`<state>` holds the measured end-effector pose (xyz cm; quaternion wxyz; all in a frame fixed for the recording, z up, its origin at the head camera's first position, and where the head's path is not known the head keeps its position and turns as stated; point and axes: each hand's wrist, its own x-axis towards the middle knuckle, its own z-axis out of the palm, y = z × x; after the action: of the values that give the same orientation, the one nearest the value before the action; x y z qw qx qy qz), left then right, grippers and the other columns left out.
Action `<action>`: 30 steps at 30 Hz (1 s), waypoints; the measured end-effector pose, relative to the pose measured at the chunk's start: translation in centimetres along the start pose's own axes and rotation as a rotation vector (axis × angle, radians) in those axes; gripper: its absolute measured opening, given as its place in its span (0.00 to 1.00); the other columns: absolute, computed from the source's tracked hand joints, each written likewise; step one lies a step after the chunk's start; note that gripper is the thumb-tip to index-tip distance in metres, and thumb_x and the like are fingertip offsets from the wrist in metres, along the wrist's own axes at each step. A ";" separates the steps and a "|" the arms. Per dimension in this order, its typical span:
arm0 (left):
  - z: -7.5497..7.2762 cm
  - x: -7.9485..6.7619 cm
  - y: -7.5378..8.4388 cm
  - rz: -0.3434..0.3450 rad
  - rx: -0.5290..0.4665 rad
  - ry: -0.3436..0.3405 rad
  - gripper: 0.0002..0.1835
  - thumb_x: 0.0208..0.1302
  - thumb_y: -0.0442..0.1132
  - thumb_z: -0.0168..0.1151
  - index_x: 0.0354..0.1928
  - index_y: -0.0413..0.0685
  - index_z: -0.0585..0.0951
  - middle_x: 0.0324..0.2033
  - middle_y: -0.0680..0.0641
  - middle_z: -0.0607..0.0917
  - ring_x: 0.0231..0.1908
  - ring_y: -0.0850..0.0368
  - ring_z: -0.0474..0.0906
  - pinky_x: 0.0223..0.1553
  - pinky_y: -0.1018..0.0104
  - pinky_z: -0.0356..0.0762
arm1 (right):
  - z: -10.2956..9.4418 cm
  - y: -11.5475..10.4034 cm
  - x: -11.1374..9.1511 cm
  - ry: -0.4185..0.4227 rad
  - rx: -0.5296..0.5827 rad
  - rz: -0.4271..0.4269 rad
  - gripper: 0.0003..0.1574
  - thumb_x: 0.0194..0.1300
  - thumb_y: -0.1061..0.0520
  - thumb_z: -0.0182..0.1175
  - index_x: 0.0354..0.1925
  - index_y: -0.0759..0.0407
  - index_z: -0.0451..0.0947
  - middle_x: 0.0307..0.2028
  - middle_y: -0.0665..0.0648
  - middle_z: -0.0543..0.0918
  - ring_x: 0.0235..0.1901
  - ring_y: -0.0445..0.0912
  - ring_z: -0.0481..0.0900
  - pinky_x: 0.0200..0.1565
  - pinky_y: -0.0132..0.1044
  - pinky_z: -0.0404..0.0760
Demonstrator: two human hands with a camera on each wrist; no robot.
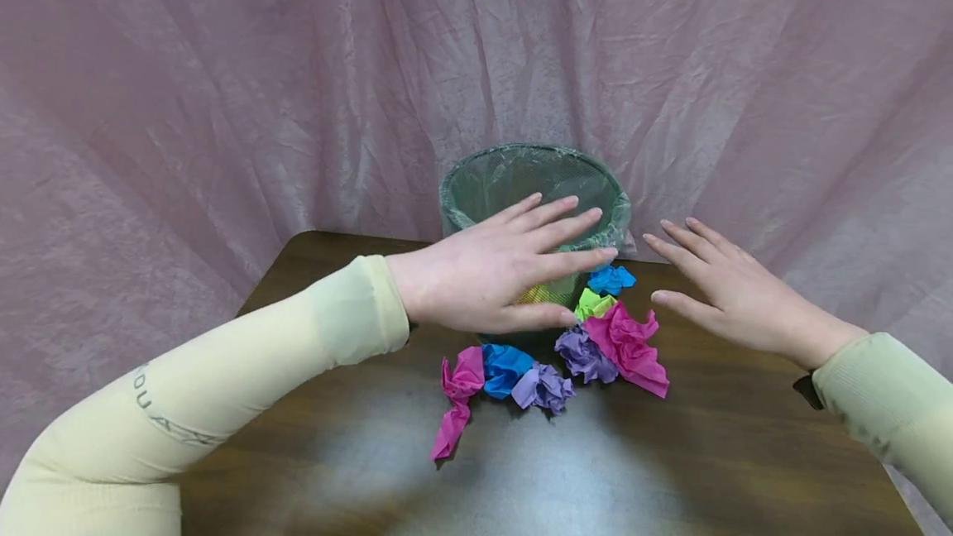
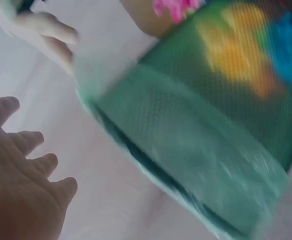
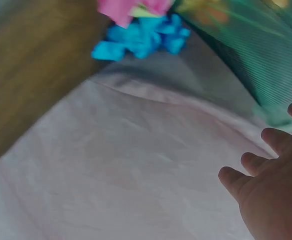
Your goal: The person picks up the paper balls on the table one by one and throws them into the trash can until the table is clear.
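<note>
A green mesh wastebasket lined with a clear plastic bag stands at the back of the table. My left hand, fingers straight and spread, overlaps its front in the head view and holds nothing. To the right of the basket, my right hand is held in the air, also with straight fingers and nothing in them. Crumpled paper lies before the basket: a pink piece, a purple ball, a blue ball and others. Through the mesh, orange-yellow paper shows inside, blurred in the left wrist view.
Brown wooden table carries everything. Behind it hangs a pinkish curtain, close to the basket. More paper lies in front: a long pink twist and a lighter purple ball. A bright blue piece sits near the back edge.
</note>
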<state>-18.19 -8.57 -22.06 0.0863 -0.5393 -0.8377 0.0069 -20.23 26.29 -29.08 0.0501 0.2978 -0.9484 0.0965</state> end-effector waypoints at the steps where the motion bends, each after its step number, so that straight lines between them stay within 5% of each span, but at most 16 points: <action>1: 0.3 -0.1 0.6 0.028 0.009 0.006 0.39 0.76 0.69 0.41 0.82 0.63 0.54 0.81 0.47 0.46 0.80 0.51 0.31 0.77 0.51 0.29 | 0.5 0.2 -0.2 -0.007 -0.003 0.004 0.50 0.72 0.35 0.61 0.81 0.47 0.53 0.80 0.62 0.52 0.79 0.63 0.42 0.72 0.67 0.49; 9: 3.9 -1.0 4.4 0.174 0.055 -0.028 0.40 0.75 0.70 0.41 0.82 0.62 0.54 0.81 0.47 0.46 0.79 0.51 0.28 0.77 0.49 0.30 | 4.1 1.1 -1.7 -0.014 -0.021 -0.011 0.55 0.66 0.33 0.66 0.81 0.44 0.54 0.79 0.59 0.55 0.78 0.64 0.47 0.69 0.68 0.57; 20: 11.0 -2.4 6.7 0.182 0.004 -0.185 0.40 0.74 0.72 0.39 0.82 0.66 0.54 0.81 0.49 0.47 0.80 0.50 0.36 0.77 0.47 0.32 | 8.9 1.3 -2.0 -0.065 -0.093 -0.100 0.63 0.56 0.37 0.76 0.81 0.47 0.55 0.80 0.61 0.53 0.78 0.65 0.45 0.70 0.67 0.56; 30: 15.9 -2.8 8.7 0.170 -0.045 -0.232 0.39 0.74 0.73 0.38 0.81 0.69 0.54 0.81 0.51 0.49 0.80 0.51 0.36 0.77 0.50 0.36 | 12.1 0.8 -1.1 -0.097 -0.104 -0.165 0.78 0.40 0.41 0.86 0.81 0.54 0.54 0.80 0.63 0.50 0.77 0.66 0.47 0.70 0.66 0.58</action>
<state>-11.68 -6.17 -39.03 -0.0243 -0.6056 -0.7933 0.0577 -20.25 24.91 -41.13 0.0274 0.3762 -0.9257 0.0283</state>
